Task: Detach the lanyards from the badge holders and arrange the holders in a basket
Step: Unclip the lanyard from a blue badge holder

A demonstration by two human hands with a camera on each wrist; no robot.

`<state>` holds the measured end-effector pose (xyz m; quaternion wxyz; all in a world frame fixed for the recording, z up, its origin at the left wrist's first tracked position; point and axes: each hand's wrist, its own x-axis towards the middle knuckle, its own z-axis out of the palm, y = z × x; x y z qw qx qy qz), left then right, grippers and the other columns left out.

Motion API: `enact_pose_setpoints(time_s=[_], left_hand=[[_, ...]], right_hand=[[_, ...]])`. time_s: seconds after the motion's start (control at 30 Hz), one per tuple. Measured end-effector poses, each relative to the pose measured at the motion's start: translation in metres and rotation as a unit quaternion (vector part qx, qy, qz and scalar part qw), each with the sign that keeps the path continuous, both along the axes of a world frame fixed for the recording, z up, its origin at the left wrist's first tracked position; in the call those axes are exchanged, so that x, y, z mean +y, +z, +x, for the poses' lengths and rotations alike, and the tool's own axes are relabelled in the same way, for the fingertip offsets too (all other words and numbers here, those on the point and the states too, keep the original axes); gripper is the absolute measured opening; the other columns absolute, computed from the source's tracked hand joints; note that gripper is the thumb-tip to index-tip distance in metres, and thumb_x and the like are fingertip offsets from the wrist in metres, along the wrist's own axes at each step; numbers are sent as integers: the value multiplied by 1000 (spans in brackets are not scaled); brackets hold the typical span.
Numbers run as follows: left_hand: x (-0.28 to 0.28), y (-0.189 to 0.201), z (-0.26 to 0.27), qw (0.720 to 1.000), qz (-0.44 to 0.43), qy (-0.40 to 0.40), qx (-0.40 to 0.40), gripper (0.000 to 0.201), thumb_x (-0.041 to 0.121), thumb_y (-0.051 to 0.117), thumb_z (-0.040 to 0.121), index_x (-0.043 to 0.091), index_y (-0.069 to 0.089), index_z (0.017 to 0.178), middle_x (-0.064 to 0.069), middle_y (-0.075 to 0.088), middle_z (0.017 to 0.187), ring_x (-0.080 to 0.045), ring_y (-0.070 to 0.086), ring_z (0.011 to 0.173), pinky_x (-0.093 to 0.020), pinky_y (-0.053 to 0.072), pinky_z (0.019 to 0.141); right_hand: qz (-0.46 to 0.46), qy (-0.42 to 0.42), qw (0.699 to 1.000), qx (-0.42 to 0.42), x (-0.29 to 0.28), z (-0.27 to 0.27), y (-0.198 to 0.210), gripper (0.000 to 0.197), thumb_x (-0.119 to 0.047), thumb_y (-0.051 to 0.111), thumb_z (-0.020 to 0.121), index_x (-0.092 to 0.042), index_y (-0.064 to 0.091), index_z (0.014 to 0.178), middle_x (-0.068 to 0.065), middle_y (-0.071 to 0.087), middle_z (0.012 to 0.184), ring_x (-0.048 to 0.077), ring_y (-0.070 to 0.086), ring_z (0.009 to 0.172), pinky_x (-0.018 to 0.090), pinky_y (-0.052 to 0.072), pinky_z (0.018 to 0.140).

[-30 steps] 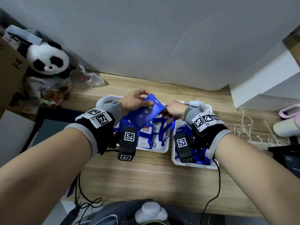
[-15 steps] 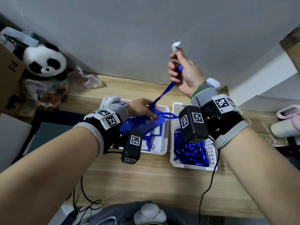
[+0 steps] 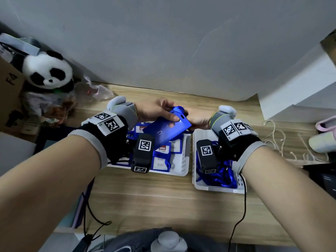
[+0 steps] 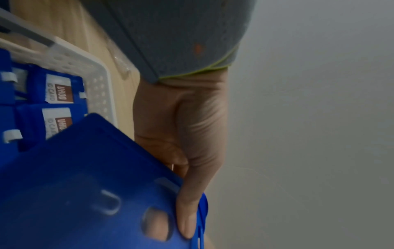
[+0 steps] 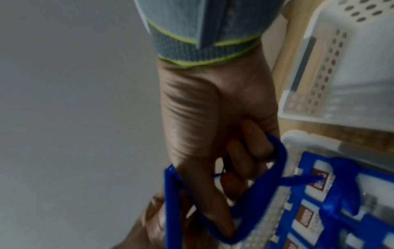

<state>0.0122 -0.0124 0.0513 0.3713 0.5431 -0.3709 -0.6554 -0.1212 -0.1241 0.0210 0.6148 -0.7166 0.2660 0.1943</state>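
This looks like a cluttered office or study desk pushed against a plain grey wall (image 3: 163, 42). The light wood-grain desktop (image 3: 163, 200) carries two white perforated plastic baskets (image 3: 187, 160), a black-and-white plush panda (image 3: 48, 70) beside a brown cardboard box (image 3: 9, 82), crumpled clear plastic bags (image 3: 98, 91), thin white cords (image 3: 278, 139) and black cables (image 3: 238, 220) trailing off its near edge.
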Motion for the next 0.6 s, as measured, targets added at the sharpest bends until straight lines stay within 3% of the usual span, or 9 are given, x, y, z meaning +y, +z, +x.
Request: enact_pose_setpoints(time_s=[0.03,0.07,0.13,0.2,0.27,0.37,0.5,0.6], left_hand=[[-2,1,1,1000,1,1,19,22,-11,50,87,7,60,94,2,71,74,-7,65,60,-18,54,61],[-4,1,2,999,1,11,39,22,-11,52,86,8,62,91,-1,71,77,-9,65,63,-19,55,62],[-10,-1,7,996,5,62,57,21,-9,60,81,11,64,87,-12,67,86,-17,63,69,-22,56,65],[-17,-9,13,986,25,162,38,26,-9,63,79,14,61,93,-12,66,80,-18,62,64,-24,56,61],[-25,-18,18,967,50,251,-1,32,-8,63,82,17,57,102,-3,67,68,-13,63,53,-24,55,58],[-35,-35,22,944,77,318,-34,23,-3,61,85,14,57,99,-4,63,78,-14,63,63,-26,53,62],[-47,-49,18,924,92,370,-35,19,-3,53,91,11,54,78,-5,58,78,-15,58,68,-21,54,49],[-54,-60,17,911,108,397,-27,18,2,52,93,10,52,77,-6,58,79,-18,58,71,-20,53,45]], right_hand=[[32,-7,999,3,-1,1,0,13,-13,59,81,-23,53,84,-2,31,57,7,23,45,15,17,40],[58,-14,998,7,-3,1,1,16,-9,54,87,-22,49,78,-7,30,51,5,21,42,14,15,40],[76,-43,996,15,-9,1,4,22,-4,39,95,-11,47,75,-13,31,42,1,20,36,13,12,37],[69,-143,987,2,-22,3,4,24,-5,38,94,-4,45,71,-11,39,38,1,24,32,11,14,34],[48,-317,947,-32,-43,8,-1,25,-6,43,93,-10,49,69,-8,45,37,3,32,30,11,18,33],[-12,-484,874,-47,-77,10,-12,25,-9,44,93,-14,52,70,-8,46,31,2,40,27,11,27,32],[-37,-497,867,16,-101,7,-36,27,-12,43,95,-16,49,69,-9,51,34,0,45,30,15,33,42],[-41,-505,861,42,-109,4,-53,19,-11,42,95,-11,55,81,-2,53,63,6,48,52,13,36,44]])
